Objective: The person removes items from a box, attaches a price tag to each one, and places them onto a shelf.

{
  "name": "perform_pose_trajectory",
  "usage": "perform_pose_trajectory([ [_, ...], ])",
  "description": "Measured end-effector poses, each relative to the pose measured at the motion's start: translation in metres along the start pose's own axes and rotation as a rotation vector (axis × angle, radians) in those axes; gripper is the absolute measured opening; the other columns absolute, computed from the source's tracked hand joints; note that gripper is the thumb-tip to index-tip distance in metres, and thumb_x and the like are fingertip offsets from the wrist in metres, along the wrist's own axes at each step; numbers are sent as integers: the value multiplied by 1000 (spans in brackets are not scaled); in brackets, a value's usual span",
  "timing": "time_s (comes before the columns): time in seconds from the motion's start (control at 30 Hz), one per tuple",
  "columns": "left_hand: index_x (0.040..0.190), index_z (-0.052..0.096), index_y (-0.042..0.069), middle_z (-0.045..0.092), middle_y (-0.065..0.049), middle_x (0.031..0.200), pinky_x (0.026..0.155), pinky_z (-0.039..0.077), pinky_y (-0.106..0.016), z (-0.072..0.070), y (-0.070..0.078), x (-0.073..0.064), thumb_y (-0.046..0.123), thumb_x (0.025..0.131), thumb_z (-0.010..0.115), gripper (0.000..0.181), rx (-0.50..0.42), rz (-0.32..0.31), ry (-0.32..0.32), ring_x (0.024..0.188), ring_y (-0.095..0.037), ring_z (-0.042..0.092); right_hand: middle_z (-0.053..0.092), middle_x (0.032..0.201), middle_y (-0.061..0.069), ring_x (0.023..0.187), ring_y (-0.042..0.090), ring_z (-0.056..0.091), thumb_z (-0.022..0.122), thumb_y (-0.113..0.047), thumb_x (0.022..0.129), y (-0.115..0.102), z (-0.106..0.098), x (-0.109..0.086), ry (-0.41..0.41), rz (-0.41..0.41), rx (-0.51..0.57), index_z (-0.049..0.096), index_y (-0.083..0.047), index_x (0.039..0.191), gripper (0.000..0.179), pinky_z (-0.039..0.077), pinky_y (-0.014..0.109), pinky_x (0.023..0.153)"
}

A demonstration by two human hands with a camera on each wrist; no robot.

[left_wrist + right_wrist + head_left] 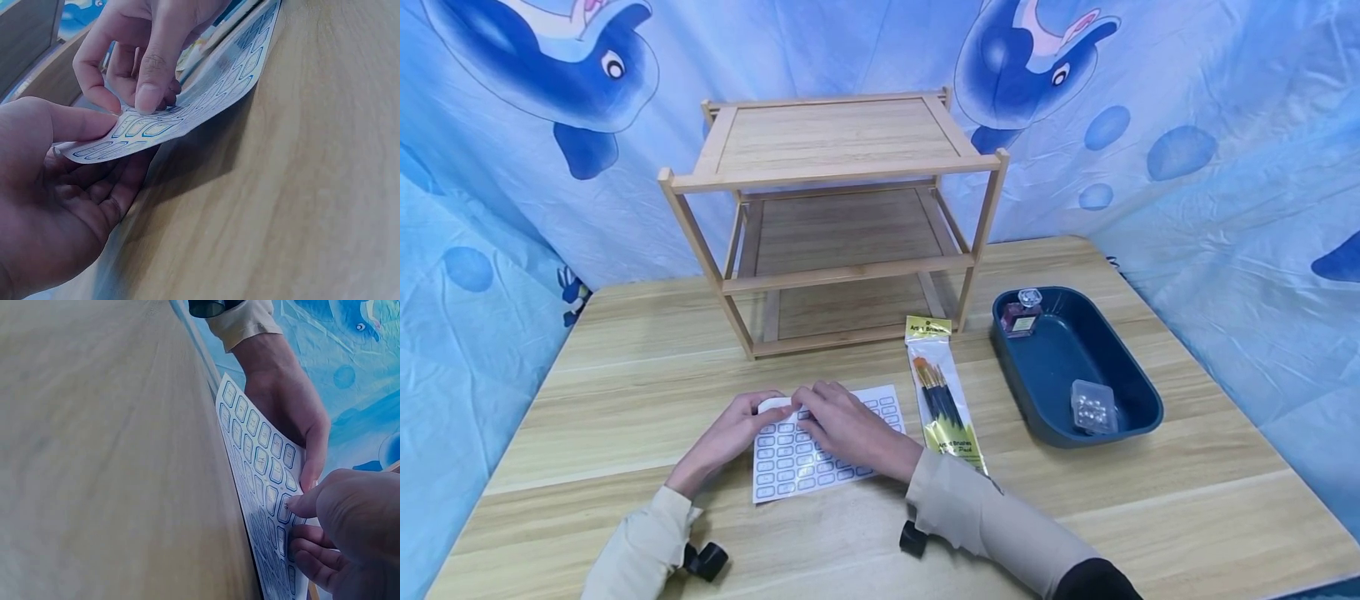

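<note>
A white sheet of sticker labels (786, 482) with blue-outlined frames lies on the table, its far left corner lifted and bent. My left hand (730, 433) grips that corner, thumb on the printed face and fingers underneath. My right hand (853, 425) reaches over the sheet, its thumb and curled forefinger pinching at a label near the held edge. In the left wrist view, the right thumb (149, 94) touches the printed face beside the left thumb (81, 123). Whether a label's edge has come up cannot be made out.
A pack of artist brushes (942, 392) lies right of the sheet. Farther right, a dark blue tub (1060, 337) holds a small bottle (1021, 317) and a clear plastic box (1093, 407). A three-tier wooden rack (842, 175) stands behind, before a dolphin-print curtain (820, 50).
</note>
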State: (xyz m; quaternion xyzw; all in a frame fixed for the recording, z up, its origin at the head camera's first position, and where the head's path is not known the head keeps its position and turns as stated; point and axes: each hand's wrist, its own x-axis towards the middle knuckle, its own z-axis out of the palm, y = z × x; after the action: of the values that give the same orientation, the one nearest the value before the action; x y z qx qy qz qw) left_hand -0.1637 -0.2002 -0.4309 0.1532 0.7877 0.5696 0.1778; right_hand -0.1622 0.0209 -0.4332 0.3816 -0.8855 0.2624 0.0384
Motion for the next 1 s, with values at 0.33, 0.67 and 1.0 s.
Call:
perform_pose_trajectory([
  [0.33,115,68,-8,71,-15,99,78,52,-27,1,0,1,13,105,57,26,6,-1,22,86,-18,67,59,103,-2,93,10,54,64,-16,104,2,1,0,8,-22,-15,59,-14,113,11,46,17,79],
  [0.67,116,68,-7,71,-12,99,79,52,-28,2,0,0,14,106,55,26,-5,-4,26,86,-19,68,61,108,-2,94,10,54,62,-17,105,1,0,0,-5,-12,-10,61,-17,121,16,45,18,79],
  [1.0,116,67,-6,70,-14,98,79,50,-28,4,2,-1,15,107,54,27,14,-20,37,86,-19,66,57,99,-4,91,10,52,63,-17,105,1,2,1,-3,-24,-37,60,-16,108,5,44,17,77],
])
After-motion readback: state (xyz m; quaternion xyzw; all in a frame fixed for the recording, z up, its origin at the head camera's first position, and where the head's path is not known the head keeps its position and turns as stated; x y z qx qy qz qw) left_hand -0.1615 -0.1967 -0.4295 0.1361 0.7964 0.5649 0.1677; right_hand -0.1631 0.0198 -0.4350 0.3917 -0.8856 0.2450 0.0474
